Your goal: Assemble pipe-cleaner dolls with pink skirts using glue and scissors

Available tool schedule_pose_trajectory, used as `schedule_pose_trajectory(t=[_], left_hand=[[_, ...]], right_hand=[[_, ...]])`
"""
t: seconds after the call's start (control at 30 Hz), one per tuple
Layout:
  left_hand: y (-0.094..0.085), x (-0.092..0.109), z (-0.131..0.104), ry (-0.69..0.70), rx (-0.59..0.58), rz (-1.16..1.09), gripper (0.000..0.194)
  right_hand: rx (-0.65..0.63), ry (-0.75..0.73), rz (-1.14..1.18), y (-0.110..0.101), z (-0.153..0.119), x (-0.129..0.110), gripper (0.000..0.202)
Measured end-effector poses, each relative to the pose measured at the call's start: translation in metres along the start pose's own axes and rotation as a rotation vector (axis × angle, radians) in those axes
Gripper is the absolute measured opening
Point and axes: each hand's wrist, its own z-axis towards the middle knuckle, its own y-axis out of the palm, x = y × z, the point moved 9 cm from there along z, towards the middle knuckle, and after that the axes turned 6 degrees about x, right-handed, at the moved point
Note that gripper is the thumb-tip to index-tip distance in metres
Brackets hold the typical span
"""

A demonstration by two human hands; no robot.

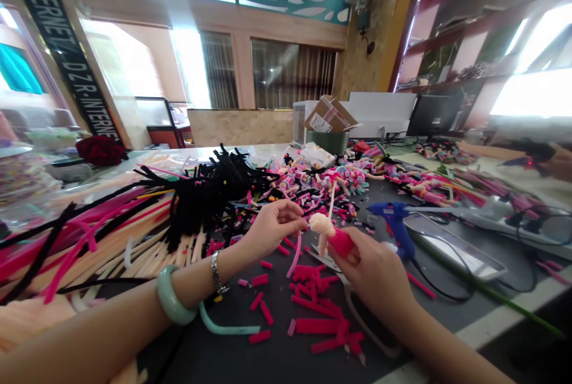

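Observation:
My right hand (373, 271) grips a small pipe-cleaner doll (322, 226) by its hot-pink body. Its round cream head and thin cream limbs stick out past my fingers, one pointing upward. Just left of the doll's head, my left hand (274, 226) is closed in a pinch; what its fingertips hold, if anything, is too small to make out. A lilac pipe-cleaner piece (294, 258) shows below those fingertips. Under my right hand lie scissors (373, 327), partly hidden. Cut hot-pink pieces (317, 325) are scattered on the dark mat in front of me.
Long cream and pink stems (96, 253) and a black bundle (210, 187) cover the left. Behind my hands is a colourful heap of small pieces (344, 175). A blue glue gun (395, 223) with its cord, a clear tray (460, 247) and a power strip (496, 214) lie right.

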Motion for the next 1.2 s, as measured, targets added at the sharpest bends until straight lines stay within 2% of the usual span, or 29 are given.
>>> schedule_pose_trajectory(t=[0.13, 0.23, 0.3, 0.37, 0.6, 0.7, 0.87, 1.03, 1.13, 1.2], left_hand=[[0.005, 0.006, -0.008, -0.004, -0.026, 0.054, 0.036], [0.008, 0.023, -0.016, 0.112, 0.009, 0.001, 0.026], [0.014, 0.03, -0.021, 0.166, -0.013, 0.003, 0.037], [0.017, 0.033, -0.023, 0.211, -0.036, 0.062, 0.038], [0.023, 0.031, -0.019, 0.273, -0.195, 0.074, 0.038], [0.025, 0.034, -0.021, 0.295, -0.224, 0.057, 0.035], [0.02, 0.034, -0.023, 0.285, -0.177, -0.01, 0.034], [0.0, 0.018, -0.018, 0.178, -0.033, 0.037, 0.009], [-0.003, 0.011, -0.017, 0.148, -0.051, 0.081, 0.01], [0.001, 0.009, -0.019, 0.152, -0.103, 0.075, 0.022]], right_hand=[[0.044, -0.048, -0.091, -0.005, -0.001, 0.003, 0.023], [0.069, -0.099, -0.133, -0.008, -0.002, 0.004, 0.017], [0.064, -0.115, -0.142, -0.008, -0.002, 0.005, 0.017], [0.061, -0.127, -0.138, -0.009, -0.002, 0.004, 0.015], [0.085, -0.193, -0.115, -0.011, -0.004, -0.002, 0.012], [0.11, -0.212, -0.112, -0.014, -0.005, -0.004, 0.013], [0.133, -0.227, -0.13, -0.018, -0.003, -0.006, 0.02], [0.13, -0.211, -0.154, -0.016, -0.002, -0.004, 0.027], [0.114, -0.214, -0.166, -0.013, -0.003, -0.004, 0.031], [0.099, -0.219, -0.167, -0.01, -0.004, -0.004, 0.034]])
